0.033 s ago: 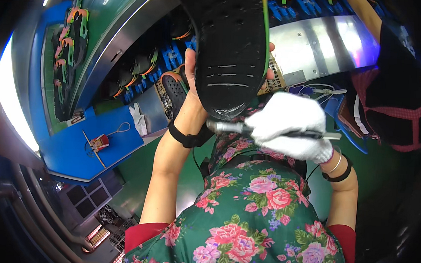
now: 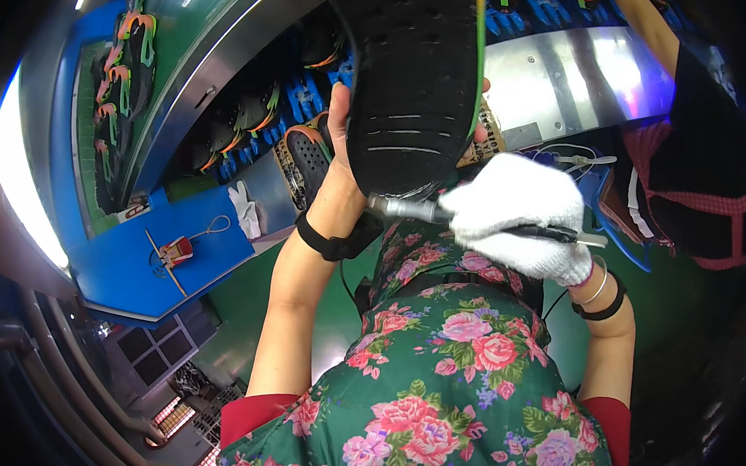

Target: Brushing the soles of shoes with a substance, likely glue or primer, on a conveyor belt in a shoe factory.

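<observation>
White knit cotton covers the right hand [image 2: 521, 215], which is wrapped tight around a slim pen-like tool [image 2: 441, 213] — metal-grey at the front, dark toward the back, with a thin cable trailing off past the wrist. The tool's tip meets the rounded lower end of a black shoe sole [image 2: 415, 75], right at the rim. The bare left hand [image 2: 343, 168] clasps that sole from its left side, palm against the edge and fingertips just showing round the far right edge, so the tread faces up toward the camera; a black strap sits at the wrist below. The sole is held in the air, above the lap of the flowered green apron [image 2: 458, 381], not resting on anything. As a judgement, the work on this piece is mid-way: the tip is at the end of the rim, and nothing in the view tells how much of the edge has been gone round or how much is left, since no trimmings or marks can be made out. Left of the sole, a slanted rack holds more black shoes with orange and green trim [image 2: 253, 109] on blue holders. Further left and below the sole, a spare white glove [image 2: 243, 209] lies on a blue bench [image 2: 127, 262]. Right of the sole runs a shiny metal panel [image 2: 566, 83], and past it stands another person in dark clothing [image 2: 705, 166].
</observation>
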Demonstrator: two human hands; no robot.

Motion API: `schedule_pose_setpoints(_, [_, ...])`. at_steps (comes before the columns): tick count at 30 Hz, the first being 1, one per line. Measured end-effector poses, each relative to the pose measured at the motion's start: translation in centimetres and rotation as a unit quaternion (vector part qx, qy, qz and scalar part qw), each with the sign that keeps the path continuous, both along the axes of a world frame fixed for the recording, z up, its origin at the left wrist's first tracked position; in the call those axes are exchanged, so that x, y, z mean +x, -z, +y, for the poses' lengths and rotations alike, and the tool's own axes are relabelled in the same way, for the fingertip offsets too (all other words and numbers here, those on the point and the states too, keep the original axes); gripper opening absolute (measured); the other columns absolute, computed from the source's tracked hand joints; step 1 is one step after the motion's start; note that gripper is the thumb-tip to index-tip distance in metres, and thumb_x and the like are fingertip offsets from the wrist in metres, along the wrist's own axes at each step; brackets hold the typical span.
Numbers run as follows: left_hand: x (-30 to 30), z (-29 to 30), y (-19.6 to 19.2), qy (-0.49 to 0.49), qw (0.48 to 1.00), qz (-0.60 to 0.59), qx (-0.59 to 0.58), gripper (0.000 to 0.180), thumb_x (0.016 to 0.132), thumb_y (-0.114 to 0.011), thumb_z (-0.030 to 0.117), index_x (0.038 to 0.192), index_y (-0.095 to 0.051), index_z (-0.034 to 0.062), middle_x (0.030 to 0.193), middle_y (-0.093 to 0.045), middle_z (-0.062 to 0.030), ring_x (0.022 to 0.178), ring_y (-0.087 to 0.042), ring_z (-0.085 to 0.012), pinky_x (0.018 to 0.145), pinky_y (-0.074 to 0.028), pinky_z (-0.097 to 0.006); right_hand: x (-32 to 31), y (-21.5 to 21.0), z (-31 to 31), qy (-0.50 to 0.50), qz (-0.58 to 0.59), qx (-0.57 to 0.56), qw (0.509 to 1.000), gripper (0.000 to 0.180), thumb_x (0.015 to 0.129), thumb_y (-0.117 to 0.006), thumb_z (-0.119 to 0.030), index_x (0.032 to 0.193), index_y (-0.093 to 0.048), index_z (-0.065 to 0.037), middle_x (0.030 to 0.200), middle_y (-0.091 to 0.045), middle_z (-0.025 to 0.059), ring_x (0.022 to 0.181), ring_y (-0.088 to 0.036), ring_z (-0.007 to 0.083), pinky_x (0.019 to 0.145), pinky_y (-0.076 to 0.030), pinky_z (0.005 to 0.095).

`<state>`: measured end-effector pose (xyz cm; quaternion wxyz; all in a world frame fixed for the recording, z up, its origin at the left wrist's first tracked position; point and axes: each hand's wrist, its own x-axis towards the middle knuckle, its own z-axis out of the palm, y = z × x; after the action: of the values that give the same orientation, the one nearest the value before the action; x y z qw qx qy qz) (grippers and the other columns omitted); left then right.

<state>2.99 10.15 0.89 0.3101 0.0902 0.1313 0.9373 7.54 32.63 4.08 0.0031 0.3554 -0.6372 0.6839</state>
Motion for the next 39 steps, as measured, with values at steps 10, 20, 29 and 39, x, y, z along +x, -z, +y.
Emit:
schedule_pose_setpoints(10, [-0.8, -1.5, 1.1, -0.003, 0.984, -0.076, -0.161, 0.121, 0.081, -0.064, 0.079, 0.16, -0.023, -0.002, 0.155, -0.034, -0.0364, 0.122, -0.059, -0.0522, 0.093, -0.061, -0.055, -0.5, 1.7, -0.3, -0.042, -0.026, -0.026, 0.998, 0.021, 0.077, -0.083, -0.003, 0.098, -0.08, -0.008, 0.099, -0.078, 0.0104, 0.087, -0.074, 0.0248, 0.077, -0.058, 0.0357])
schedule_pose_setpoints(20, [1.3, 0.5, 1.7, -0.101, 0.968, -0.187, -0.135, 0.083, 0.103, -0.039, 0.067, 0.156, -0.04, 0.0028, 0.151, -0.053, -0.0219, 0.134, -0.056, -0.0389, 0.117, -0.042, -0.054, -3.4, 2.0, 0.6, 0.089, -0.11, 0.107, 0.984, 0.019, 0.08, -0.079, 0.001, 0.098, -0.08, -0.001, 0.103, -0.078, 0.0136, 0.092, -0.075, 0.0231, 0.088, -0.057, 0.0347])
schedule_pose_setpoints(29, [3.7, -0.3, 3.8, -0.04, 0.962, -0.245, 0.118, 0.086, 0.1, -0.041, 0.071, 0.159, -0.038, 0.0087, 0.156, -0.047, -0.0205, 0.134, -0.055, -0.0455, 0.112, -0.045, -0.062, -5.6, 0.6, -0.9, 0.172, 0.293, 0.171, 0.925, 0.031, 0.08, -0.081, -0.008, 0.11, -0.079, -0.013, 0.098, -0.077, 0.0063, 0.081, -0.073, 0.0272, 0.074, -0.059, 0.0388])
schedule_pose_setpoints(39, [-4.7, -8.2, -6.3, -0.172, 0.971, 0.153, -0.07, 0.125, 0.078, -0.051, 0.092, 0.161, -0.025, 0.0026, 0.152, -0.038, -0.0358, 0.124, -0.057, -0.0522, 0.091, -0.06, -0.06, -3.3, 2.3, 2.4, 0.134, -0.336, -0.272, 0.892, 0.02, 0.081, -0.068, 0.015, 0.097, -0.072, 0.004, 0.092, -0.07, 0.0119, 0.088, -0.072, 0.0218, 0.081, -0.059, 0.031])
